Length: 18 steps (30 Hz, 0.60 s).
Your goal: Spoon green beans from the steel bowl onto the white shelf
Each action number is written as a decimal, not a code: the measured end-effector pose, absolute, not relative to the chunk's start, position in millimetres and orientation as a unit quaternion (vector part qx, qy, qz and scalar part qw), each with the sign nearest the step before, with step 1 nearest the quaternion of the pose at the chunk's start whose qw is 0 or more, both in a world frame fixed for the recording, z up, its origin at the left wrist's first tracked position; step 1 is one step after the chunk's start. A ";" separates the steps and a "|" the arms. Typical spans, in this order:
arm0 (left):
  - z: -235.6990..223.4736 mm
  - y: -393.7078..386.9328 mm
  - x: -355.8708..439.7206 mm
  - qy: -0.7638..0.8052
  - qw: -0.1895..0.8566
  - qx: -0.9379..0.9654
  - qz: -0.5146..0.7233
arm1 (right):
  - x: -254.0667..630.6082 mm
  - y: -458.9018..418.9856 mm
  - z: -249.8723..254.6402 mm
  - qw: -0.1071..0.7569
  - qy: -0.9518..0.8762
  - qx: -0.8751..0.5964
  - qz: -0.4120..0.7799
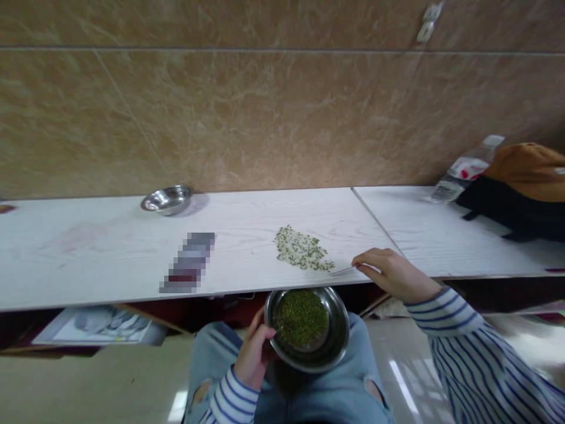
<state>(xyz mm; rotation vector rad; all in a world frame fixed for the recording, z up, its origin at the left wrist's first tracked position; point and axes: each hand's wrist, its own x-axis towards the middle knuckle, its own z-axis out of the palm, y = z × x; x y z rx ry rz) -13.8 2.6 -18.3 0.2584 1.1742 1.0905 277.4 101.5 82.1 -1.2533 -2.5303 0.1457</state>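
My left hand (pixel 256 347) grips the left rim of a steel bowl (pixel 339 335), thumb on the inner side. Green beans (pixel 304 318) cover much of the bowl's bottom. The bowl is over my lap, just below the table's front edge. My right hand (pixel 388 271) pinches thin silvery tweezers (pixel 342 271) at the table's edge. Their tip reaches the right end of a loose patch of green beans mixed with white grains (pixel 302 250), spread on the white table (pixel 247 241).
A smaller steel bowl (pixel 168 201) stands by the wall at the back left. Nearer lies a pixelated flat object (pixel 188 262). On the right are a water bottle (pixel 463 171) and a brown and black bag (pixel 525 182). Below the tabletop, an open drawer (pixel 97 325) shows at left.
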 end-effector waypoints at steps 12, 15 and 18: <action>-22.3 14.7 11.1 0.506 0.710 0.118 0.475 | 277.5 123.3 82.4 0.134 -0.901 -0.399 0.107; -22.7 17.0 12.3 0.496 0.713 0.116 0.482 | 265.7 133.5 83.8 0.130 -0.905 -0.387 0.119; -20.4 18.8 11.6 0.493 0.711 0.115 0.488 | 252.3 142.3 85.6 0.131 -0.907 -0.380 0.123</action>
